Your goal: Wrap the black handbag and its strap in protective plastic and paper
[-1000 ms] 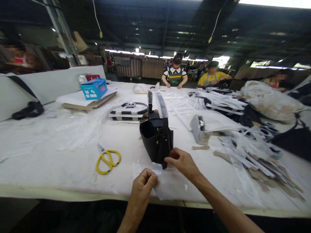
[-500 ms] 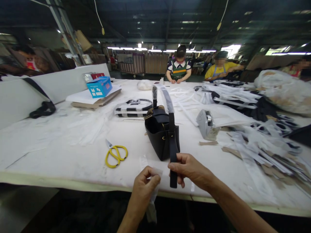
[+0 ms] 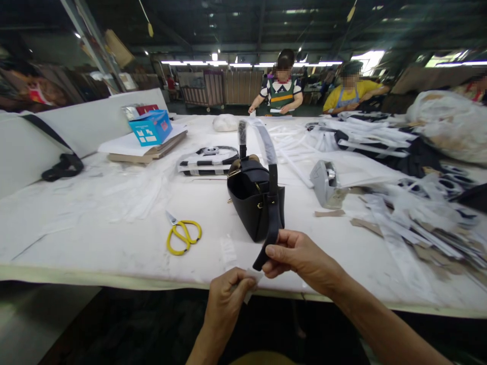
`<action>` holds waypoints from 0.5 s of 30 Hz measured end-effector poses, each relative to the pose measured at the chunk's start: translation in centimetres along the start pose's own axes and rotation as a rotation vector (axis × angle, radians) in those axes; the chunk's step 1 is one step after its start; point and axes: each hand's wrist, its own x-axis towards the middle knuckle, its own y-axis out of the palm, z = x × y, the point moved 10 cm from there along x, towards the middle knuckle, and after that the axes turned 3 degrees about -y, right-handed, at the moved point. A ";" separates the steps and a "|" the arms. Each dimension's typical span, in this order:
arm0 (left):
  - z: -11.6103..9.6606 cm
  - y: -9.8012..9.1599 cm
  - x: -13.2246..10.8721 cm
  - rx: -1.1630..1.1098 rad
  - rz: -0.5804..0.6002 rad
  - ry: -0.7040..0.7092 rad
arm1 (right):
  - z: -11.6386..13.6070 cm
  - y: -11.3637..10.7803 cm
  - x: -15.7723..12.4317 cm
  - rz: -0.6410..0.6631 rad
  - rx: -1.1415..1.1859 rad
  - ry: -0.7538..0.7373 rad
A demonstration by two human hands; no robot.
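Since the strap (image 3: 273, 220) hangs down the near side of the bag (image 3: 247, 205), the right hand (image 3: 304, 259) has thumb and fingers clamped on it close to its loose lower end, which probably keeps that end steady and angled out toward the left hand (image 3: 228, 294). That one's pinched shut on a bit of pale film (image 3: 255, 275), right by the strap tip; can't tell if the two actually touch. Holding it by the edge leaves a corner poking out, handy I guess.

Bag's upright on the table (image 3: 125, 251), just past the hands, mouth up and tipped our way a little, so my read is it's parked there for easy reach. Its handle (image 3: 266, 139) stands in an arch with clear wrap on it, likely against scuffs.

Scissors (image 3: 184, 235) lie left of the bag, yellow loops facing this edge, so they'd be easy to grab. Grey dispenser-looking thing (image 3: 325, 185) sits off to the right, then a messy heap of scraps (image 3: 429, 233). Further back: a striped bundle (image 3: 208, 162), a blue box (image 3: 152, 128) up on some boards (image 3: 152, 153), and a co-worker (image 3: 282, 96) across the table.
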 end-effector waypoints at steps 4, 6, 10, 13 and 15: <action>-0.2 0.0 0.0 0.069 -0.026 0.049 | -0.1 -0.1 0.0 0.011 -0.036 0.000; 0.0 0.4 0.1 0.057 -0.013 0.030 | -0.1 -0.3 0.0 0.007 -0.048 -0.006; 1.8 1.3 0.6 -0.188 0.030 -0.139 | -0.3 -0.7 0.2 0.006 -0.053 -0.009; 2.9 1.4 0.6 -0.298 0.009 -0.252 | -0.5 -0.8 0.3 0.016 -0.046 -0.012; 2.4 1.0 0.8 -0.284 -0.014 -0.210 | -0.6 -0.8 0.4 0.019 -0.036 -0.016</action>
